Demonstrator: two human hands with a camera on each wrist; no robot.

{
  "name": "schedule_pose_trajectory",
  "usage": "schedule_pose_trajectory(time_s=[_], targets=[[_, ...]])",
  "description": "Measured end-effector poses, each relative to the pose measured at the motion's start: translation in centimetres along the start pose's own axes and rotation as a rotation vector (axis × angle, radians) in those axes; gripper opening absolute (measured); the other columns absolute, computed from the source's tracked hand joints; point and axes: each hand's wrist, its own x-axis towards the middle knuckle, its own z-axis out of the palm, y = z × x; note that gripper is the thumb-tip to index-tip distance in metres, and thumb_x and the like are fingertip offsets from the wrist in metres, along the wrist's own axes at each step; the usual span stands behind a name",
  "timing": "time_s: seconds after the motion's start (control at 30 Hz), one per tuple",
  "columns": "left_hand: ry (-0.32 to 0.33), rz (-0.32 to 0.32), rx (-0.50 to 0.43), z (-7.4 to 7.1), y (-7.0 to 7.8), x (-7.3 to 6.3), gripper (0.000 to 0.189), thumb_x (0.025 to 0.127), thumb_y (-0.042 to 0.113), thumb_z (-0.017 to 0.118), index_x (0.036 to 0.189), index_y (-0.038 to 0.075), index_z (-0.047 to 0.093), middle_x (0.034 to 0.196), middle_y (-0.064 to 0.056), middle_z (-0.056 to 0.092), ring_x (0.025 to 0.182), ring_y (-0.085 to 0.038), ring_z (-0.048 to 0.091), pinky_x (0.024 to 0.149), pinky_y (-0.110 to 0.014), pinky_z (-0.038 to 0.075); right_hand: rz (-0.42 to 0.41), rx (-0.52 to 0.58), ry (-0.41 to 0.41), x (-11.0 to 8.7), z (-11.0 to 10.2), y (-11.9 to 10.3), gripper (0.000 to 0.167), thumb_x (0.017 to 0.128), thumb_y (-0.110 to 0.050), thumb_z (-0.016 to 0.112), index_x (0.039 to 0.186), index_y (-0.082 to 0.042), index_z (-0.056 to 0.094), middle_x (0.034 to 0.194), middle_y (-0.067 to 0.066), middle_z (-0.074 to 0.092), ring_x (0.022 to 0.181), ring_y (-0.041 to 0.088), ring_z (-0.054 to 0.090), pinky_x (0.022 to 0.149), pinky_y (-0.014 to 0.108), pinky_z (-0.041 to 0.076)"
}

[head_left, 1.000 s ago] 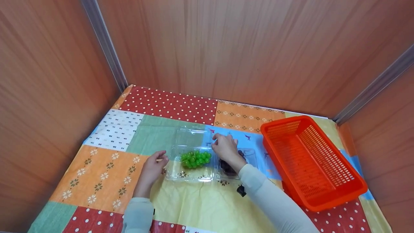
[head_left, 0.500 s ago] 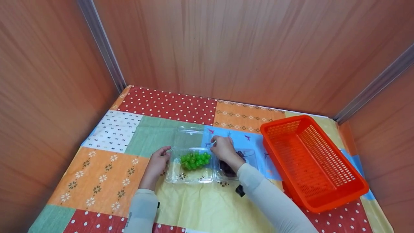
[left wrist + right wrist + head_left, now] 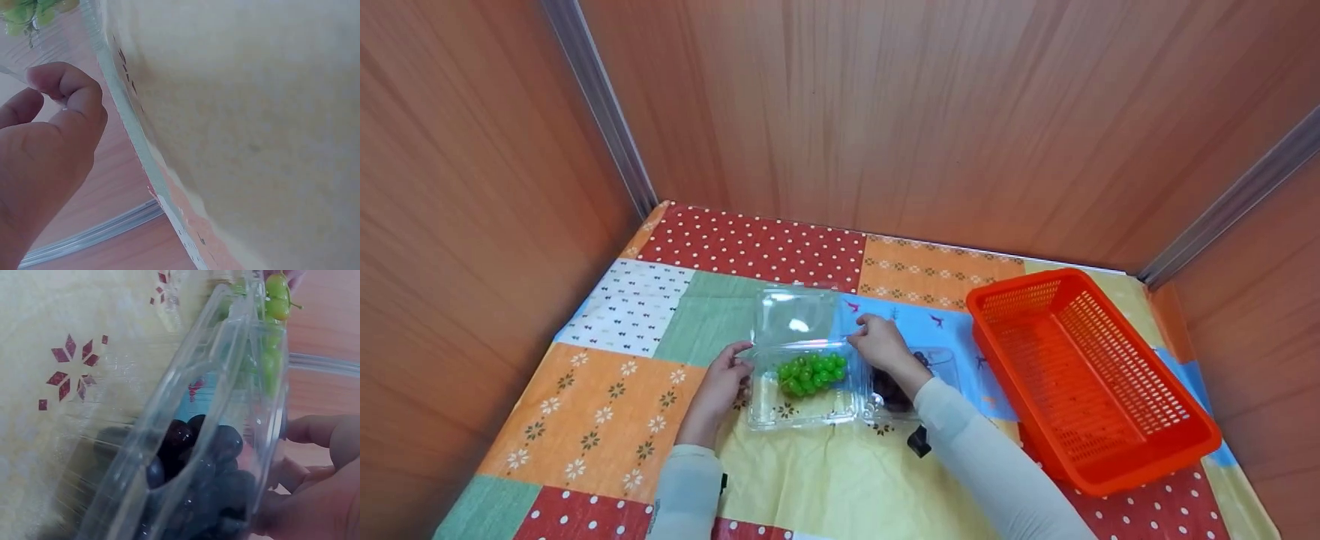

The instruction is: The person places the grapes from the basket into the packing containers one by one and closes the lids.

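A clear plastic clamshell box [image 3: 802, 421] holds a bunch of green grapes [image 3: 811, 373]; its lid [image 3: 795, 315] stands raised behind it. My left hand [image 3: 721, 386] pinches the box's left edge near the hinge, and its fingertips [image 3: 42, 79] curl at the clear plastic in the left wrist view. At the opposite corner, my right hand [image 3: 880, 346] grips the right edge with bent fingers. Under that wrist lies a second clear box [image 3: 949, 358] with dark grapes [image 3: 194, 455], partly hidden by the hand and sleeve.
An orange-red plastic basket [image 3: 1084, 382] stands to the right, close to the right forearm. A patchwork cloth [image 3: 622, 405] covers the table. Wood-patterned panels [image 3: 885, 112] close in the back and sides.
My left hand has moved in from apart to the box's left edge. The lid has tilted upward and now shows a bright reflection. My right hand has stayed near the right corner.
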Motion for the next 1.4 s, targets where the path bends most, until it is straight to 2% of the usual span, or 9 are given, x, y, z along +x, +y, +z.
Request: schedule_pose_trajectory(time_s=[0.1, 0.17, 0.27, 0.4, 0.63, 0.8, 1.0, 1.23, 1.4], targets=[[0.005, -0.009, -0.022, -0.1, -0.1, 0.0, 0.039, 0.104, 0.006, 0.044, 0.143, 0.009, 0.042, 0.095, -0.006, 0.044, 0.069, -0.015, 0.044, 0.060, -0.028, 0.041, 0.006, 0.034, -0.005, 0.0, -0.2, 0.0, 0.033, 0.099, -0.015, 0.059, 0.124, 0.005, 0.061, 0.105, 0.015, 0.072, 0.114, 0.028, 0.063, 0.114, 0.048, 0.032], [0.003, -0.010, -0.035, -0.2, -0.2, 0.0, 0.037, 0.104, 0.005, 0.045, 0.140, 0.009, 0.043, 0.094, -0.006, 0.043, 0.069, -0.015, 0.044, 0.060, -0.028, 0.041, 0.029, 0.078, -0.023, 0.1, -0.3, 0.0, 0.035, 0.100, -0.015, 0.057, 0.129, 0.004, 0.059, 0.111, 0.014, 0.071, 0.112, 0.026, 0.063, 0.104, 0.044, 0.042], [-0.007, -0.009, -0.049, -0.3, -0.2, 0.0, 0.035, 0.103, 0.004, 0.045, 0.138, 0.008, 0.042, 0.093, -0.006, 0.042, 0.068, -0.015, 0.044, 0.058, -0.028, 0.041, 0.066, 0.147, -0.051, 0.1, -0.4, 0.2, 0.043, 0.101, -0.012, 0.053, 0.142, 0.000, 0.050, 0.115, 0.012, 0.071, 0.079, 0.018, 0.061, 0.068, 0.035, 0.048], [-0.013, 0.004, -0.054, -0.4, -0.1, 0.1, 0.033, 0.103, 0.004, 0.045, 0.136, 0.008, 0.041, 0.090, -0.005, 0.041, 0.066, -0.015, 0.043, 0.058, -0.028, 0.040, 0.038, 0.198, -0.087, 0.3, -0.8, 0.6, 0.046, 0.100, -0.007, 0.044, 0.146, -0.005, 0.047, 0.113, 0.012, 0.072, 0.058, 0.015, 0.039, 0.056, 0.030, 0.036], [-0.010, 0.023, -0.063, -0.4, -0.1, 0.2, 0.038, 0.102, 0.000, 0.044, 0.137, 0.011, 0.038, 0.089, -0.005, 0.043, 0.064, -0.016, 0.045, 0.057, -0.029, 0.041, -0.103, 0.262, -0.156, 0.2, -1.7, 1.3, 0.043, 0.097, 0.003, 0.036, 0.135, -0.004, 0.054, 0.118, 0.022, 0.067, 0.103, 0.040, 0.058, 0.069, 0.034, 0.036], [0.015, 0.050, -0.057, -0.5, -0.2, 0.2, 0.038, 0.101, -0.003, 0.045, 0.134, 0.013, 0.036, 0.091, -0.007, 0.044, 0.066, -0.017, 0.046, 0.057, -0.030, 0.042, -0.190, 0.297, -0.169, -0.1, -1.8, 1.2, 0.031, 0.102, -0.003, 0.038, 0.117, 0.003, 0.064, 0.119, 0.023, 0.065, 0.119, 0.042, 0.056, 0.096, 0.051, 0.046], [0.041, 0.050, -0.069, -0.9, -0.1, 0.0, 0.029, 0.103, 0.001, 0.043, 0.131, 0.008, 0.042, 0.095, -0.011, 0.051, 0.072, -0.019, 0.054, 0.062, -0.030, 0.048, -0.150, 0.316, -0.160, -0.9, -1.5, 0.8, 0.033, 0.106, -0.020, 0.045, 0.109, 0.000, 0.072, 0.118, 0.020, 0.067, 0.116, 0.039, 0.061, 0.099, 0.049, 0.049], [0.021, 0.021, -0.100, -1.5, 0.2, -1.2, 0.048, 0.107, 0.039, 0.041, 0.141, 0.006, 0.045, 0.121, -0.015, 0.054, 0.095, -0.022, 0.059, 0.081, -0.031, 0.053, -0.181, 0.236, -0.185, -1.5, -1.3, 0.6, 0.025, 0.100, -0.014, 0.056, 0.111, 0.003, 0.069, 0.114, 0.019, 0.068, 0.101, 0.019, 0.063, 0.091, 0.036, 0.052], [-0.052, 0.086, -0.130, -2.3, -0.7, -2.9, 0.054, 0.104, 0.026, 0.054, 0.151, 0.007, 0.037, 0.148, -0.019, 0.046, 0.122, -0.037, 0.053, 0.100, -0.043, 0.046, -0.215, 0.075, -0.132, -2.6, -0.2, 0.2, 0.029, 0.092, -0.005, 0.063, 0.120, 0.002, 0.068, 0.118, 0.015, 0.067, 0.091, 0.021, 0.064, 0.077, 0.035, 0.054]])
